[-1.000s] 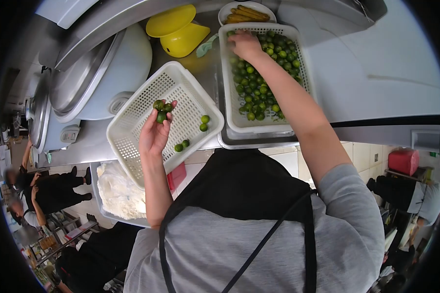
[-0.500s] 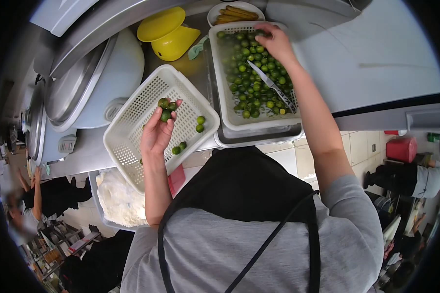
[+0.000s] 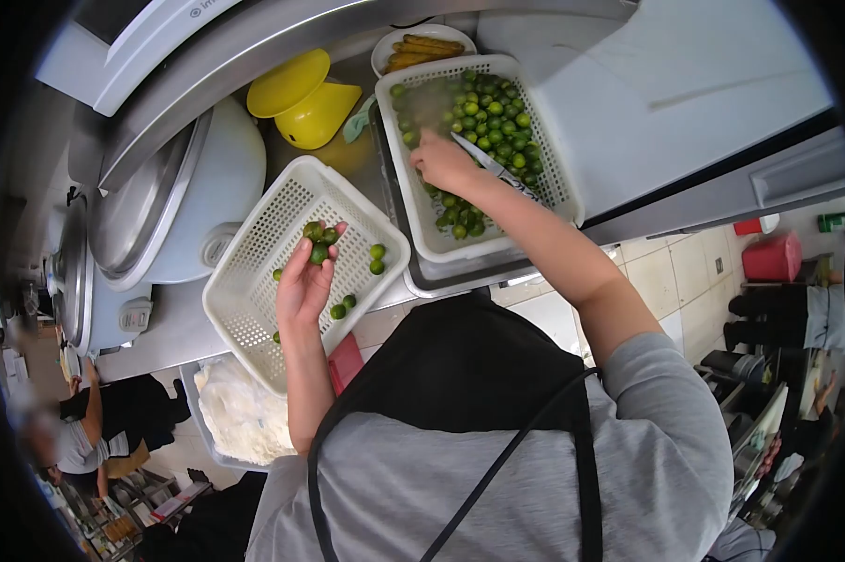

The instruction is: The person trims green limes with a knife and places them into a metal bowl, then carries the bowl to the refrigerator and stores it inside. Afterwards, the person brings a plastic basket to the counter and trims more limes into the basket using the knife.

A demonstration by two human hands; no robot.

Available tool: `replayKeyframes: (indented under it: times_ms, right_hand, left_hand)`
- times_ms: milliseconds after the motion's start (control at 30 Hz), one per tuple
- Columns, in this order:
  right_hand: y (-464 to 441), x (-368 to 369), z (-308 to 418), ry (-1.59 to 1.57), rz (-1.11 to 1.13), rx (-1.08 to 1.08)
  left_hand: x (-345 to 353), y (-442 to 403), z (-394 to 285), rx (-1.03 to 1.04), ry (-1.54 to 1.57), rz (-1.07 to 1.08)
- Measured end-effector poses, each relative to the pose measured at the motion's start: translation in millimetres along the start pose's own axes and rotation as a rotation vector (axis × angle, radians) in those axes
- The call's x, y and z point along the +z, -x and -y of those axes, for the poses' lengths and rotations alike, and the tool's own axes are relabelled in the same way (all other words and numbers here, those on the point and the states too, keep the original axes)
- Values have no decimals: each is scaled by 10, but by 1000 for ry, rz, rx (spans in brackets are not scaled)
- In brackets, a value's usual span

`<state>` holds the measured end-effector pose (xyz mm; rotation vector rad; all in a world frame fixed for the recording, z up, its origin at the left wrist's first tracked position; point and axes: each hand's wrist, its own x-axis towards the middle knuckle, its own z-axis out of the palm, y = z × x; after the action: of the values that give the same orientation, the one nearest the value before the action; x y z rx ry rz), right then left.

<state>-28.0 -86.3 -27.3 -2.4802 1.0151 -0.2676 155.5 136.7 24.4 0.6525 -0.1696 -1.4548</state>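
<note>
My left hand [image 3: 305,281] holds a few small green limes [image 3: 318,242] on its fingers above the left white basket [image 3: 221,290], where several more limes lie apart from each other. The right white basket [image 3: 561,192] holds a large pile of limes [image 3: 497,117]. Over its left part is my right hand [image 3: 441,161], with fingers bent down and partly blurred; what they hold, if anything, cannot be made out. A knife [image 3: 486,159] lies on the pile just right of that hand, its handle partly behind my forearm.
A yellow scale [image 3: 315,110] and a plate [image 3: 378,58] of brown sticks stand behind the baskets. Large lidded cookers [image 3: 230,169] are at left. A tub of white material [image 3: 240,412] sits below the left basket. Co-workers [image 3: 95,421] stand at both sides.
My right hand has moved from the far right of the lime pile to its left part, and the knife stays on the limes. My left hand keeps its limes. The whole view has shifted.
</note>
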Motion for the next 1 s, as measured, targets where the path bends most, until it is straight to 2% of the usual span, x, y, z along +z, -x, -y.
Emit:
replayKeyframes:
  times_ms: [33, 100, 133, 167, 267, 333, 367, 400, 433, 467, 500, 567, 600, 667, 733, 767, 833, 967, 1000]
  right_hand:
    - [26, -49, -16, 3, -6, 3]
    - [147, -239, 73, -297, -105, -15]
    - [158, -113, 25, -589, -122, 7]
    - [332, -362, 283, -976, 75, 201]
    - [692, -293, 606, -1742, 92, 380]
    - [848, -124, 627, -2113, 178, 447]
    - [941, -176, 665, -2118, 150, 445]
    - [1044, -295, 727, -2246, 118, 496]
    - [1150, -421, 787, -2374, 82, 542]
    - [1260, -535, 838, -2400, -19, 548]
    - [1351, -504, 796, -2404, -62, 540]
    - [1545, -293, 616, -2581, -307, 485]
    - [1642, -242, 539, -2597, -343, 439]
    - [1924, -351, 536, -2588, -487, 462]
    - [2164, -626, 644, -2583, -614, 454]
    - [2301, -618, 575, -2576, -688, 442]
    - [2639, -583, 426, -2546, -766, 257]
    - [3344, -667, 234, -2519, -1168, 190]
    - [3539, -760, 229, -2410, -1314, 257]
  left_hand:
    - [9, 19, -7, -2, -1, 7]
    - [43, 38, -27, 63, -168, -27]
    - [105, 44, -25, 81, -288, -50]
    - [188, 30, 0, 80, -290, -43]
    - [561, -38, 148, 165, -788, -73]
    - [746, -147, 340, 330, -1083, 99]
    - [872, -178, 442, 454, -1249, 199]
    - [994, -186, 541, 445, -1251, 227]
    - [1116, -185, 637, 459, -1390, 278]
    - [1203, -188, 725, 475, -1526, 332]
    - [1247, -203, 823, 469, -1523, 369]
    - [1288, -216, 1009, 473, -1646, 549]
    - [1327, -223, 1067, 448, -1663, 656]
    - [1431, -210, 1173, 369, -1572, 743]
    - [1567, -216, 1260, 559, -1554, 865]
    - [1643, -210, 1284, 544, -1533, 924]
    - [1777, -198, 1368, 384, -1393, 824]
    - [1967, -71, 1609, 215, -1361, 911]
    - [1986, -26, 1684, 191, -1384, 966]
